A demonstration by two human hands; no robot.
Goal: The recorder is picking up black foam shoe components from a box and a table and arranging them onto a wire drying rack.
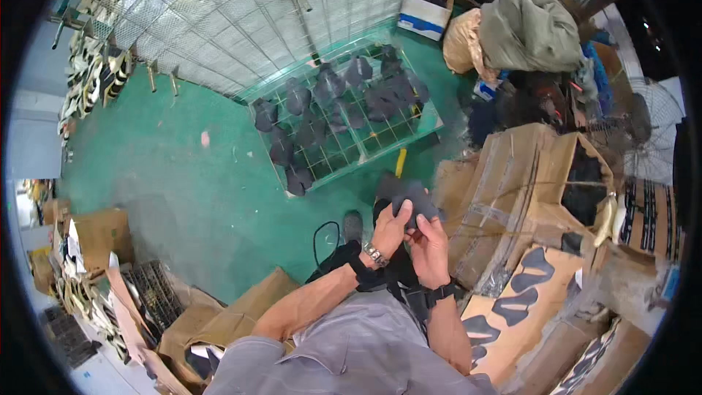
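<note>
Between them, my left hand (391, 228) and my right hand (427, 243) grip a dark grey, flat, flexible piece (412, 194) in front of my body. Both thumbs press on its upper face, and the fingers beneath are partly hidden. Ahead of my hands, a low wire rack (344, 152) with a green frame carries several dark grey pieces (329, 86), laid out over its grid. To my right, several wavy dark grey cutouts (532, 269) lie on a sheet of cardboard (504, 351).
Large cardboard boxes (504, 168) crowd my right side, with a floor fan (643, 124) beyond. A tall mesh panel (219, 22) rises behind the rack. An open carton (219, 329) and a wire basket (150, 289) are at lower left. A dark cable (316, 245) curls by my shoe.
</note>
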